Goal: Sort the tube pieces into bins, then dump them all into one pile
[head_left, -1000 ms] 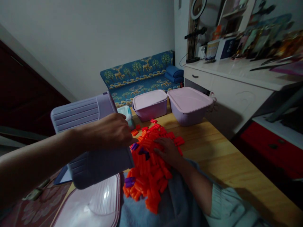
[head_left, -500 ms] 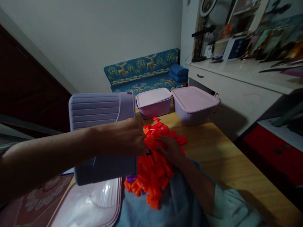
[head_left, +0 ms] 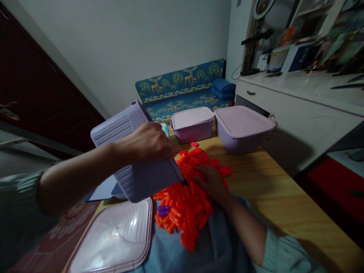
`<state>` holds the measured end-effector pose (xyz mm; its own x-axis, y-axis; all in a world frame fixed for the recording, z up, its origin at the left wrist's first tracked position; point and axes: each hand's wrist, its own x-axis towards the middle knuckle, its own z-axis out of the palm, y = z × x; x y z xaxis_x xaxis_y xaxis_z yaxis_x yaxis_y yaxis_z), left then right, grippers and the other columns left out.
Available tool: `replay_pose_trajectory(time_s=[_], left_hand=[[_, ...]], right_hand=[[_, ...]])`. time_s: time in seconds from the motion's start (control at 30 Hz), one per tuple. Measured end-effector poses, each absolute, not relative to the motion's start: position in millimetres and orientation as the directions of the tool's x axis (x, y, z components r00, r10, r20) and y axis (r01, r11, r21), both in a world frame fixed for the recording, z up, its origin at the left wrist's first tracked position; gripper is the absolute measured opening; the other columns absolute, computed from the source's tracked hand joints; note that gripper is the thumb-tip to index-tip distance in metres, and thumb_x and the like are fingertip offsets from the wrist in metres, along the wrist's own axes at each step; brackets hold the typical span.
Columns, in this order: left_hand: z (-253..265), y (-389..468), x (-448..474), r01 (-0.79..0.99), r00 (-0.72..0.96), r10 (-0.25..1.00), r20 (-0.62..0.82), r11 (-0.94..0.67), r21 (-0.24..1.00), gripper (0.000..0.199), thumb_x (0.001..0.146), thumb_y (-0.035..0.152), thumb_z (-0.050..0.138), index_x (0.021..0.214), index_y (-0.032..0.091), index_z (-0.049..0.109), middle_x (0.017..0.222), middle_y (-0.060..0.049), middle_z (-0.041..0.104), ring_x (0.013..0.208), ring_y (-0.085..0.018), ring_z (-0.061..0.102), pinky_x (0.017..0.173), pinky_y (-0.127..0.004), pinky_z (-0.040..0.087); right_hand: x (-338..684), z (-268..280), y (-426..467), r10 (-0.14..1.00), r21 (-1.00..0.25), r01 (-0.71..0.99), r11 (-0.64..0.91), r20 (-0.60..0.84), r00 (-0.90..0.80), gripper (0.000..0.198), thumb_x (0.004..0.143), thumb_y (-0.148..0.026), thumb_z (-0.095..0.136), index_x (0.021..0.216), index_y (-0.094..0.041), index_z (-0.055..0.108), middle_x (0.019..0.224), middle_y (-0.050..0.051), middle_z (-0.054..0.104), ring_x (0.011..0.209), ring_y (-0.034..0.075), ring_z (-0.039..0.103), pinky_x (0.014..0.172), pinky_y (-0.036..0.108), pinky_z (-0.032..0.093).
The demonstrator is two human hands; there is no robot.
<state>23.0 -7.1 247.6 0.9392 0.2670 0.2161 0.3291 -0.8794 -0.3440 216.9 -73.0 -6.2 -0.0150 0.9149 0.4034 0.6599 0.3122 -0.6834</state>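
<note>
My left hand [head_left: 152, 140] is closed on the rim of a purple plastic storage box [head_left: 155, 182], which is tipped on its side with its ribbed wall towards me. Beside the box's lower edge lies a heap of small orange-red plastic pieces [head_left: 184, 197]. Two purple pieces [head_left: 163, 211] show at the heap's near left. My right hand [head_left: 212, 182] lies on the heap's right side with its fingers apart, touching the pieces. Part of the heap rests on a grey-blue cloth [head_left: 176, 250]. The inside of the box is hidden from me.
Two lidded purple boxes [head_left: 193, 131] [head_left: 244, 138] stand at the back of the wooden table [head_left: 273, 189]. A clear pinkish lid [head_left: 113, 235] lies at the near left. Behind is a blue patterned sofa [head_left: 182, 89]; a white cabinet [head_left: 298, 98] stands on the right.
My left hand has turned the box, which is now slanted and lower on its right, showing more of the purple pieces. The right hand stays on the heap. The view has shifted slightly left.
</note>
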Motion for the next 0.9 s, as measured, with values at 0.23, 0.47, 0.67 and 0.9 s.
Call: replay_pose_trajectory(time_s=[0.23, 0.47, 0.67, 0.9], left_hand=[[253.4, -31.6, -15.5, 0.481, 0.856, 0.334, 0.395, -0.795, -0.370, 0.051, 0.098, 0.035, 0.035, 0.053, 0.016, 0.050, 0.050, 0.001, 0.047, 0.049, -0.009, 0.044, 0.062, -0.026, 0.035], [228.6, -78.5, -62.5, 0.563, 0.703, 0.379, 0.603, -0.814, -0.145, 0.037, 0.093, 0.017, 0.041, 0.056, 0.018, 0.039, 0.055, 0.003, 0.042, 0.051, -0.009, 0.037, 0.059, -0.028, 0.031], [206.4, -124.1, -87.6, 0.542, 0.565, 0.319, 0.761, -0.839, -0.050, 0.027, 0.085, 0.006, 0.041, 0.062, 0.021, 0.037, 0.055, 0.003, 0.037, 0.048, -0.012, 0.034, 0.053, -0.031, 0.026], [173.1, -155.0, -101.2, 0.568, 0.380, 0.347, 0.857, -0.819, 0.080, 0.025, 0.087, 0.011, 0.036, 0.064, 0.022, 0.037, 0.053, 0.001, 0.039, 0.048, -0.014, 0.036, 0.051, -0.033, 0.026]], right_hand=[[217.7, -5.5, -72.2, 0.909, -0.695, 0.633, 0.341, 0.416, -0.034, 0.038, 0.085, -0.041, 0.059, 0.116, -0.021, 0.065, 0.116, 0.009, 0.066, 0.110, 0.026, 0.057, 0.097, 0.043, 0.041], [215.9, 5.0, -73.1, 0.927, -0.679, 0.664, 0.313, 0.370, -0.059, 0.036, 0.085, -0.040, 0.057, 0.115, -0.020, 0.064, 0.116, 0.009, 0.067, 0.109, 0.025, 0.059, 0.095, 0.041, 0.043], [222.6, 19.7, -80.5, 0.966, -0.603, 0.763, 0.232, 0.232, -0.111, 0.059, 0.077, -0.037, 0.066, 0.131, -0.018, 0.053, 0.135, 0.017, 0.054, 0.125, 0.032, 0.049, 0.104, 0.049, 0.037], [227.4, 62.2, -129.3, 0.943, -0.826, 0.486, 0.285, 0.332, 0.009, 0.055, 0.082, -0.031, 0.057, 0.135, -0.024, 0.047, 0.131, 0.013, 0.057, 0.101, 0.025, 0.066, 0.090, 0.043, 0.051]])
